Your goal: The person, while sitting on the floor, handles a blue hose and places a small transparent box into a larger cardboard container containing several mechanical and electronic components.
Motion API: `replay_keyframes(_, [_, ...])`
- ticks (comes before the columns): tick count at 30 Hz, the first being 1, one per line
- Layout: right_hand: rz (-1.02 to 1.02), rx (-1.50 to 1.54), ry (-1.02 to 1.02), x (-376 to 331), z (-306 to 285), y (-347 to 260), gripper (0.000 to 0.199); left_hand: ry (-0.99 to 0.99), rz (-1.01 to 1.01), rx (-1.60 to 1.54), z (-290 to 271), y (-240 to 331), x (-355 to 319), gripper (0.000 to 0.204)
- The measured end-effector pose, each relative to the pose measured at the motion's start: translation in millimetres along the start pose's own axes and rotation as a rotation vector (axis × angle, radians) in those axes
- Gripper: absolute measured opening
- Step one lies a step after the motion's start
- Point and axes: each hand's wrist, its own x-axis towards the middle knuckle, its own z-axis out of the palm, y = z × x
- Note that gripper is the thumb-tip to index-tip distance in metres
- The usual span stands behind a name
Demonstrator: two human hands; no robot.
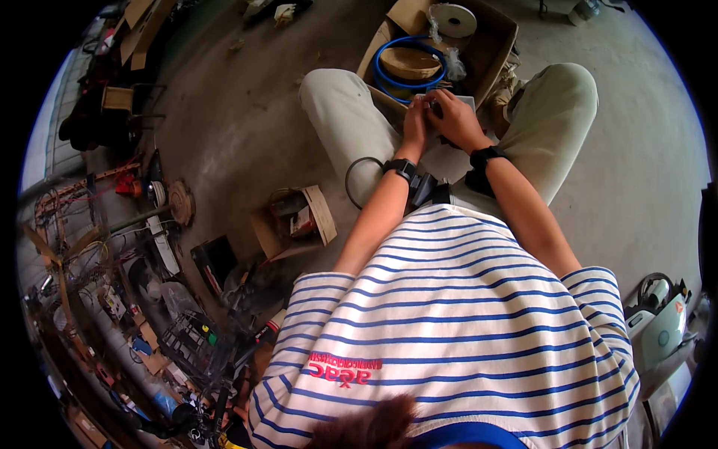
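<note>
My left hand (416,126) and my right hand (458,121) meet between my knees, at the near edge of an open cardboard box (490,63). The fingers of both are bent in and pressed close together around something small. Dark bits show between them, but what they hold is too small and covered to name. A pale grey flat-edged piece (468,102) shows just behind my right hand. Inside the box, right beyond my fingers, lie a coil of blue tubing (377,75), a tan bowl-shaped piece (410,64) and a white spool (453,20).
To the left on the concrete floor stands a smaller open carton (321,215) with odds and ends in it. Cluttered metal shelving (90,247) with cables and tools runs along the left side. A white appliance (664,329) stands at the lower right.
</note>
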Motion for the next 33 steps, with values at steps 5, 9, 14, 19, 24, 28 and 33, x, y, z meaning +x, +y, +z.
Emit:
replay_keyframes(5, [0.009, 0.008, 0.015, 2, 2, 9, 0.022, 0.074, 0.096, 0.319, 19, 15, -12, 0.040])
replay_keyframes(9, [0.014, -0.015, 0.008, -5, 8, 7, 0.022, 0.125, 0.159, 0.438, 20, 19, -16, 0.043])
replay_keyframes(14, [0.006, -0.002, 0.033, 3, 8, 6, 0.021, 0.104, 0.139, 0.409, 17, 16, -12, 0.045])
replay_keyframes(19, [0.003, -0.028, 0.015, -3, 9, 9, 0.020, 0.141, 0.179, 0.541, 22, 19, -17, 0.048])
replay_keyframes(24, [0.040, -0.051, 0.037, 1, 9, 9, 0.019, 0.146, 0.110, 0.456, 18, 16, -12, 0.048])
replay_keyframes(28, [0.101, -0.019, 0.060, -1, 12, 6, 0.021, 0.142, 0.114, 0.393, 12, 5, -8, 0.043])
replay_keyframes(33, [0.148, -0.001, 0.104, 2, 12, 9, 0.029, 0.096, 0.141, 0.394, 16, 7, -10, 0.032])
